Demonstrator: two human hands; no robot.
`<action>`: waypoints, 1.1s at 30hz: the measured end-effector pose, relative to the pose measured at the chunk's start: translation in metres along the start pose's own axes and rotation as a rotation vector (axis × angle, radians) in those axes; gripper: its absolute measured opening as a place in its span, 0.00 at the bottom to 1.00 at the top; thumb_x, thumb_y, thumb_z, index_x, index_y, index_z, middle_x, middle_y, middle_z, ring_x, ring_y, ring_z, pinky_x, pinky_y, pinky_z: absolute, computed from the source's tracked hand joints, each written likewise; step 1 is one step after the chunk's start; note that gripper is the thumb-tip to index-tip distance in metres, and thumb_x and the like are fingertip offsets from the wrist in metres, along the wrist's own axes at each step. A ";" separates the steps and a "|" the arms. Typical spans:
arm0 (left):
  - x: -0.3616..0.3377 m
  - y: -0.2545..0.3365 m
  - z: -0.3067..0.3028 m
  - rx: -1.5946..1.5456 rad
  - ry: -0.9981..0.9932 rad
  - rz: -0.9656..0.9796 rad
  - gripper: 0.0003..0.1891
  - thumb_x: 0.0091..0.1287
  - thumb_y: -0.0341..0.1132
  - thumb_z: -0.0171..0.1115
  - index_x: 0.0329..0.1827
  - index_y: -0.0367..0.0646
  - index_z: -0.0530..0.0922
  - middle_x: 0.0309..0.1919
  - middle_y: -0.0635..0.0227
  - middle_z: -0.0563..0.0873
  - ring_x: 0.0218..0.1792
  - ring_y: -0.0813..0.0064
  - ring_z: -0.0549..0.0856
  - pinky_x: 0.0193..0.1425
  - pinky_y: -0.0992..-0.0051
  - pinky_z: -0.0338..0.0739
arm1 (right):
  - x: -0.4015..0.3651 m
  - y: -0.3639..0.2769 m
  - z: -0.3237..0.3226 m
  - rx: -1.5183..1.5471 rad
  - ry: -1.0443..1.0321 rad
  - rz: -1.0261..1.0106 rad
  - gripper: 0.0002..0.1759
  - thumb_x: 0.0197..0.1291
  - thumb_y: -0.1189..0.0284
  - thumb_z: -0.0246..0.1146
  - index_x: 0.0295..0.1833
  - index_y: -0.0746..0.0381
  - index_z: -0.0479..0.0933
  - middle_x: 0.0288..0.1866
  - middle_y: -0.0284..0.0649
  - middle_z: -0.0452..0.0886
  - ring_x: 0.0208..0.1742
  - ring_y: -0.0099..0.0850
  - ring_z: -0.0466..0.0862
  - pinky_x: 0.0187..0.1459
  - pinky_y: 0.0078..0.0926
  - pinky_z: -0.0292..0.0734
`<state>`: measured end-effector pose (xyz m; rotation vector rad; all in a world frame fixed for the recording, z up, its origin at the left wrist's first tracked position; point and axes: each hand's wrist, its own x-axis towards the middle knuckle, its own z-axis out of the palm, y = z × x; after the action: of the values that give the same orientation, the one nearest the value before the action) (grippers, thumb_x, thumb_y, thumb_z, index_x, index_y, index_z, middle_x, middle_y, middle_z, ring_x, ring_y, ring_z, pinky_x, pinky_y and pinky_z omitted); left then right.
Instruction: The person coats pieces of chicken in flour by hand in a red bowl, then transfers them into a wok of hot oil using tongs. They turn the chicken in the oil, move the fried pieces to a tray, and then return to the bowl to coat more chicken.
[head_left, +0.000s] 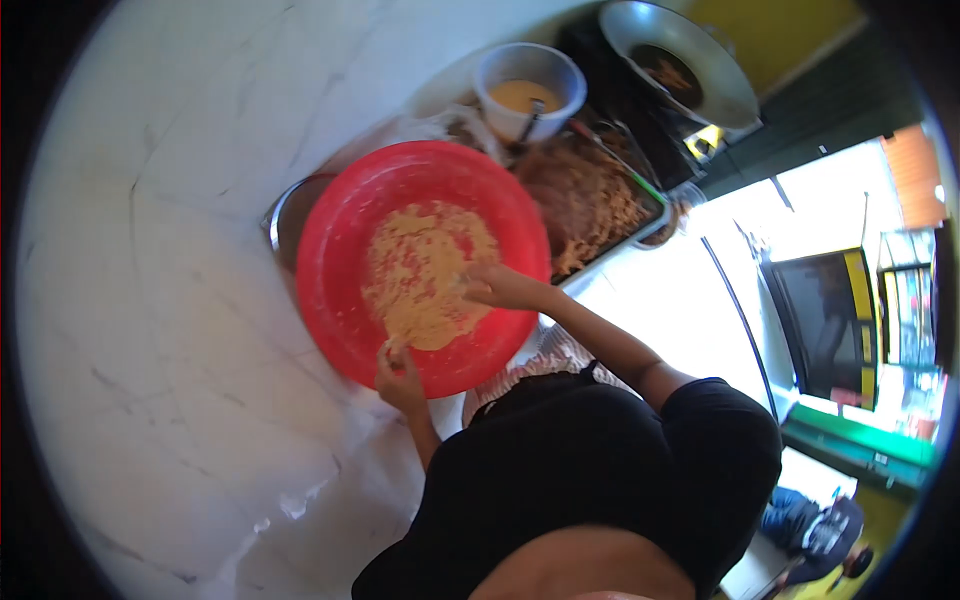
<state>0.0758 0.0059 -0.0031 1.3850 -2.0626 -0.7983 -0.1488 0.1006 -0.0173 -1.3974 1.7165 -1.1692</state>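
A wide red basin [325, 270] holds a loose, crumbly, pale-yellow flour-like mix [405, 275], spread over its bottom. My right hand [500, 288] reaches over the basin from the right, its fingers at the mix and smeared by motion. At the basin's lower-left rim is my left hand [398, 382], with thumb and fingers drawn together. Pale powder or a small pale bit shows at those fingertips; I cannot make out which.
Behind the basin stands a white tub [490, 75] of yellowish liquid with a utensil in it. A tray [630, 230] carries brown shredded pieces. Further back is a wok [625, 25] with dark liquid. A metal pan [287, 225] shows beside the basin. Another person [825, 530] is at far right.
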 end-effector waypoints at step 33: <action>-0.020 0.198 0.206 -0.192 -0.041 0.359 0.16 0.62 0.38 0.52 0.49 0.37 0.70 0.48 0.56 0.71 0.52 0.62 0.69 0.58 0.66 0.62 | -0.143 0.152 -0.297 -0.089 0.475 0.542 0.29 0.30 0.51 0.71 0.31 0.64 0.74 0.44 0.53 0.71 0.40 0.40 0.77 0.44 0.29 0.71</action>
<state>-0.1860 0.1218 -0.0039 0.8683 -2.1183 -0.8453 -0.4384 0.3187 -0.0426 -0.6407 2.3065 -1.1687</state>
